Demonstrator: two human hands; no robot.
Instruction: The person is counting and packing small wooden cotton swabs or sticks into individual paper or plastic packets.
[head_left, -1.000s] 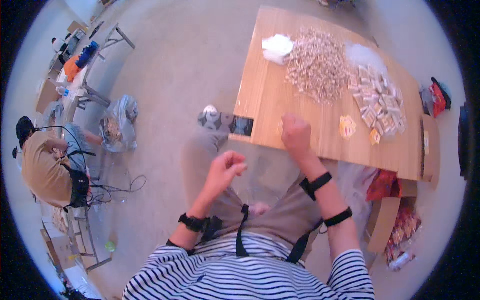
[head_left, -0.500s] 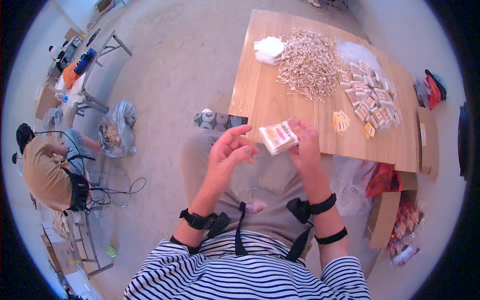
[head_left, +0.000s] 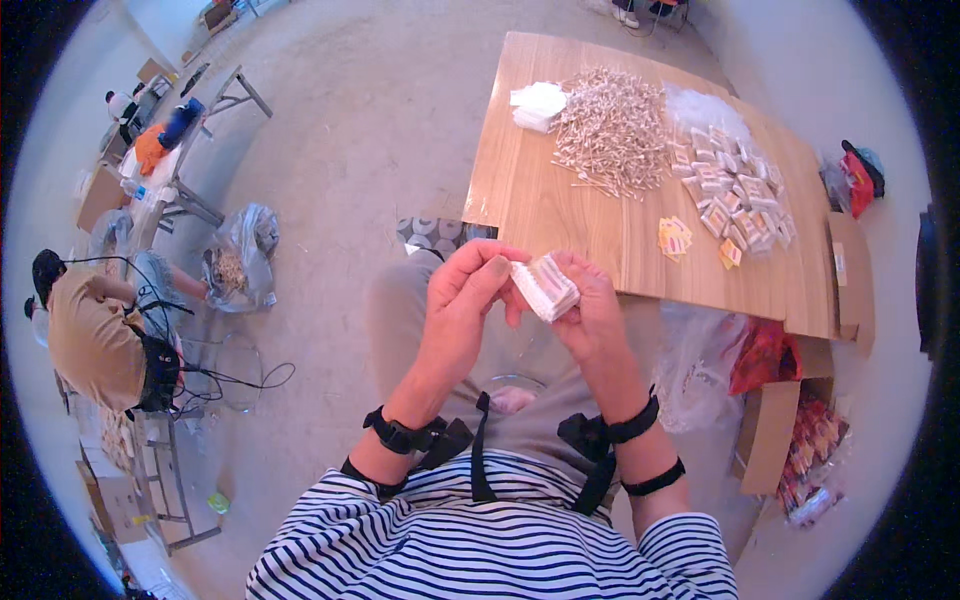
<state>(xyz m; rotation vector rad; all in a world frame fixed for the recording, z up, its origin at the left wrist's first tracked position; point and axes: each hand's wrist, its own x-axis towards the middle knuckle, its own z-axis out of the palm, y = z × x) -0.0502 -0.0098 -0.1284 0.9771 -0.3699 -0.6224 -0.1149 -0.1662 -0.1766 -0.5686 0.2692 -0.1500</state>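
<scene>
A small clear packet of cotton swabs (head_left: pixel 545 289) with a printed card inside is tilted between my hands, above my lap and just off the table's near edge. My right hand (head_left: pixel 596 312) grips its right side, thumb and fingers closed round it. At the packet's upper left end, the thumb and forefinger of my left hand (head_left: pixel 460 302) pinch together; the exact bit of wrapper between them is hard to see. Beyond, a heap of loose cotton swabs (head_left: pixel 612 130) lies on the wooden table (head_left: pixel 560 215), beside many filled packets (head_left: pixel 738 190).
Yellow cards (head_left: pixel 673 237) lie near the table's front edge. White sheets (head_left: pixel 538 104) and clear bags (head_left: pixel 705 112) flank the heap. An open carton (head_left: pixel 770 435) stands below right. Leftward, a person (head_left: pixel 100 330) sits by a bag of swabs (head_left: pixel 243 258).
My left hand has come in from the left and closed at the packet's end. My right hand has shifted slightly left and tilted the packet, so its printed face is seen more edge-on.
</scene>
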